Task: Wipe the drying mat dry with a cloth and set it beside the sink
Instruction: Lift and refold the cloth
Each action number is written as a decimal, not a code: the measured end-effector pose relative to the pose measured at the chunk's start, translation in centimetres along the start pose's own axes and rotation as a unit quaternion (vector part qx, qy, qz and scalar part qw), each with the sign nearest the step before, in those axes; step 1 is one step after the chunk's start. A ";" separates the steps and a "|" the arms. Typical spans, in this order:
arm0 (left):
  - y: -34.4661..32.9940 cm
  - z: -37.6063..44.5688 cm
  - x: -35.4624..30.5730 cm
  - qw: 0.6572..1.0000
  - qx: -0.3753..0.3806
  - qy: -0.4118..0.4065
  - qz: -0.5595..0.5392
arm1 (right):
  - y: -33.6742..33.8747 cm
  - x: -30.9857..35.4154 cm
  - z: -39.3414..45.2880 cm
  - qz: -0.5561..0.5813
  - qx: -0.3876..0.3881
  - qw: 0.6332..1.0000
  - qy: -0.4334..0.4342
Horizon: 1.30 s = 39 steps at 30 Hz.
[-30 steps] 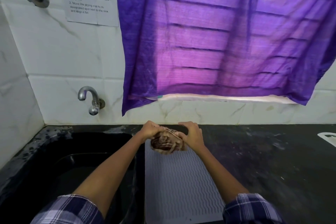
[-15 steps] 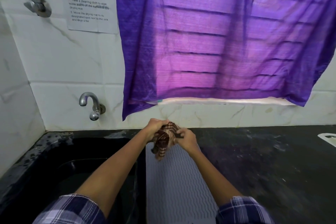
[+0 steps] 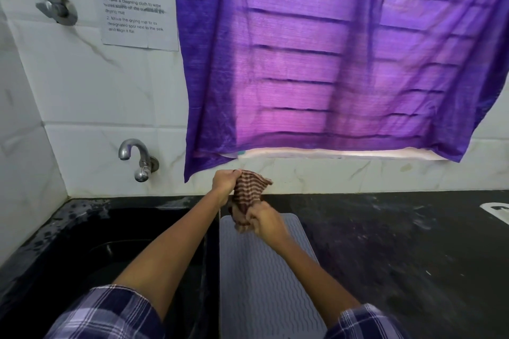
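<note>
Head view: both hands raised over far end of drying mat (image 3: 264, 278), stretching brown striped cloth (image 3: 249, 195) between them. Left hand (image 3: 224, 183) higher, near wall, fingers curled tight round cloth's top edge; right hand (image 3: 265, 221) lower and nearer, fingers curled round cloth's bottom bunch. Cloth taut-ish, hanging approx vertical, top corner flared out to right, lower end just above mat; touching mat or not, can't tell. Mat pale grey w/ wavy ribbing, rounded corners, lying flat on dark countertop (image 3: 399, 250), its left long edge right along sink (image 3: 91, 256) rim, running from near wall toward viewer and out of frame at bottom. Forearms crossing over sink edge and mat; plaid sleeves (image 3: 110, 314) at bottom on both sides. Sink black, basin in shadow, droplets on rim at left and back. Curved chrome tap (image 3: 137, 158) on white tiled wall above sink's back edge; second metal fitting (image 3: 55, 0) higher up, top left. Printed instruction sheet (image 3: 137, 3) stuck to wall beside it. Purple curtain (image 3: 338, 58) over window, light showing through w/ horizontal bars visible, hem just above hands. White object (image 3: 497, 210) at far right edge of countertop, cut off, can't ID. Countertop w/ pale smears and streaks right of mat.
</note>
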State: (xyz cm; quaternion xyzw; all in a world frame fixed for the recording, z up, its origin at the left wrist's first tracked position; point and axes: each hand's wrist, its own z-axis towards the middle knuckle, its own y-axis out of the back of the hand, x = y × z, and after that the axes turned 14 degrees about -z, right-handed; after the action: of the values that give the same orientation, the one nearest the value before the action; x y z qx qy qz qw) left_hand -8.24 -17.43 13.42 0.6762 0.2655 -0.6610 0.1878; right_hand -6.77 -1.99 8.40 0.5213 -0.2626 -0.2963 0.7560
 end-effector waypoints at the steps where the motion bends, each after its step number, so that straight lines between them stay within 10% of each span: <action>1: 0.2 0.1 -0.5 1.000 -0.008 -0.017 0.016 | -0.4 -0.3 -0.3 -0.031 0.045 0.998 0.010; 4: 0.9 0.4 -1.5 0.998 0.016 -0.055 0.026 | -1.3 -2.0 -1.1 -0.023 0.176 0.981 -0.083; 8: 1.6 -0.5 -3.0 0.983 0.163 -0.063 0.053 | 0.3 -3.4 -0.3 0.372 0.027 0.900 -0.226; 23: 2.6 -2.1 1.1 0.939 0.297 0.172 0.015 | 3.0 -2.8 4.0 0.723 0.005 0.638 -0.265; 29: 1.6 -1.7 0.7 0.984 0.172 0.045 -0.024 | 1.5 -3.2 1.2 0.669 0.271 0.642 -0.259; 39: 3.0 -1.7 0.3 0.962 0.246 -0.017 0.118 | 1.4 -3.9 1.5 0.616 0.006 0.717 -0.324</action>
State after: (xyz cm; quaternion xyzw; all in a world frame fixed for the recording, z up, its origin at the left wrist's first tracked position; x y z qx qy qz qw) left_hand -5.10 -18.73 12.96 0.7166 0.0100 -0.6907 0.0966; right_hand -10.26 0.28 9.82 0.1205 -0.7569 0.0859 0.6366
